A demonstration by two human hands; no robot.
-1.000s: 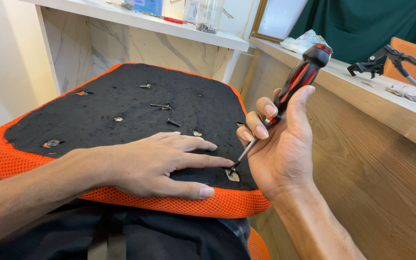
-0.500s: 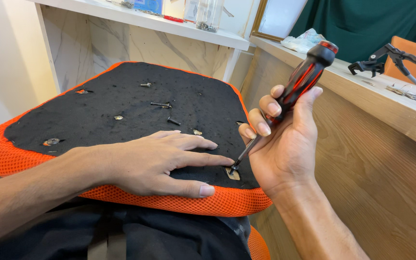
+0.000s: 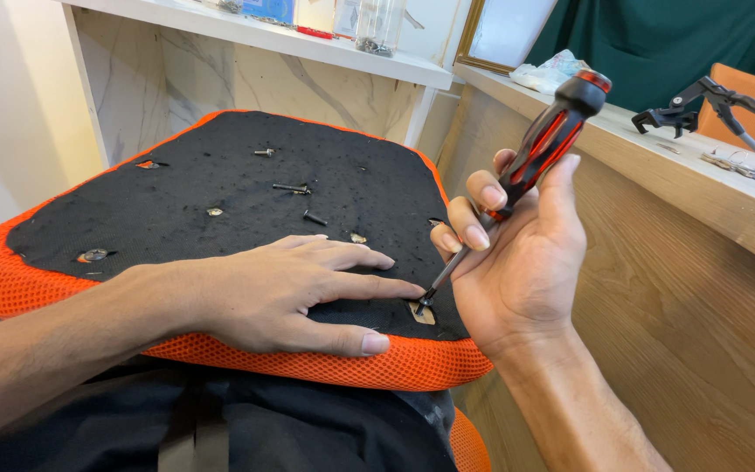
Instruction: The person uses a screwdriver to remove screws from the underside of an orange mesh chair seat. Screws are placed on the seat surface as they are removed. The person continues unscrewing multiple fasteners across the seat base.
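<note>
A black-and-red-handled screwdriver (image 3: 542, 150) is grasped by the right hand (image 3: 517, 262), its tip set in a screw hole (image 3: 421, 312) of the overturned orange mesh seat cushion (image 3: 220, 227). The left hand (image 3: 281, 293) is pressed flat, fingers spread, beside it. Loose black screws (image 3: 293, 189) lie on the black underside.

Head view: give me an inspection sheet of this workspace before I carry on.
Surface: upturned seat cushion, black underside, orange mesh rim, on the person's lap.
Job's things: red-and-black screwdriver, tip at a screw in the cut-out by the near right edge.
Clutter: loose bolts lying on the black fabric.
Grippers: left hand flat on the cushion, forefinger beside the tip; right hand gripping the screwdriver.
Cables: grey cable with black clamp on the wooden counter.
Surroundings: white shelf with jars, framed mirror, green curtain.
</note>
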